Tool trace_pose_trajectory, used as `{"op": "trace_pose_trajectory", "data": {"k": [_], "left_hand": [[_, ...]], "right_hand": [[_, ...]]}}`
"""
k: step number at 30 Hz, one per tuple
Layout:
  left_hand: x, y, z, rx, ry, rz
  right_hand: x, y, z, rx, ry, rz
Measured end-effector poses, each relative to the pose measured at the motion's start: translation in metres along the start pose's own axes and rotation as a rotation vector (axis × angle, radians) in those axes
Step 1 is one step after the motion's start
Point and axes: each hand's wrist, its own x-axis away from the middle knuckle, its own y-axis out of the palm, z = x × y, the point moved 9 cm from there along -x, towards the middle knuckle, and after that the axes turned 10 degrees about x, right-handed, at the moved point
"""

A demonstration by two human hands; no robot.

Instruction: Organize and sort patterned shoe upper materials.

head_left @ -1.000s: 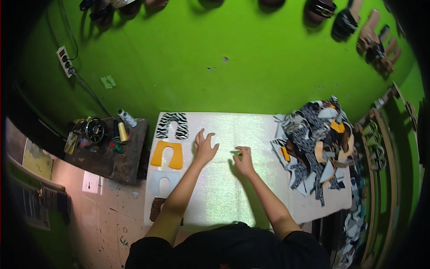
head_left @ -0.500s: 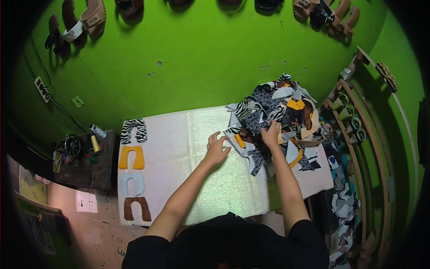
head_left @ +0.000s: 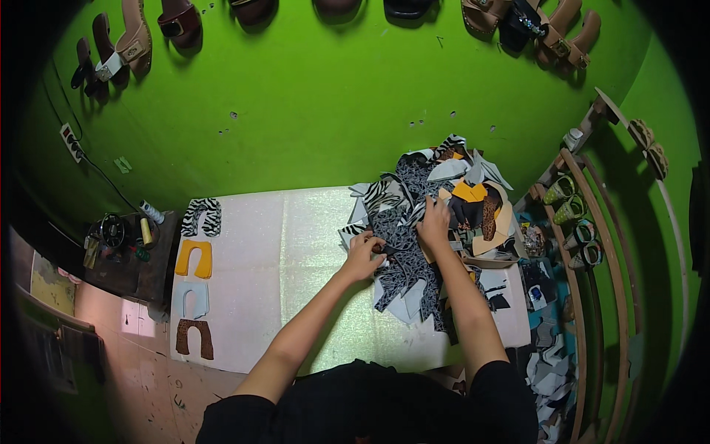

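A heap of fabric and leather offcuts [head_left: 396, 222] lies on the right part of the white table [head_left: 244, 281], in zebra, grey-black, yellow, white and leopard patterns. At its left edge, my left hand [head_left: 364, 257] has its fingers curled on the scraps. My right hand [head_left: 435, 224] reaches into the middle, its fingers closed on a grey-black patterned scrap [head_left: 411, 255]; the fingertips are partly hidden. Along the table's left side lie four-cornered-row arch pieces: zebra [head_left: 211, 214], yellow [head_left: 182, 259], light blue [head_left: 186, 299] and leopard [head_left: 183, 342].
A dark side stand [head_left: 151, 274] at left bears thread spools [head_left: 146, 231]. Wooden racks [head_left: 577, 274] with green shoes [head_left: 569, 210] stand at right, with more scraps [head_left: 547, 377] below. Sandals [head_left: 255, 13] line the green wall above.
My left hand has gone from beside the heap onto its left edge. Grey-black patterned scraps in the middle have shifted toward me and spread. The view has moved slightly.
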Motion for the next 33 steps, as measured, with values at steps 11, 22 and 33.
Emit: {"op": "trace_pose_trajectory", "data": {"k": [11, 22, 33], "left_hand": [[-0.048, 0.035, 0.019, 0.154, 0.072, -0.005], [-0.069, 0.050, 0.027, 0.393, 0.015, 0.105], [-0.080, 0.046, 0.019, 0.630, -0.199, 0.219]], "right_hand": [[0.025, 0.000, -0.023, -0.673, -0.307, -0.053], [0.018, 0.015, 0.018, -1.118, 0.003, -0.202], [0.024, 0.019, 0.041, -0.868, -0.027, -0.246]]}}
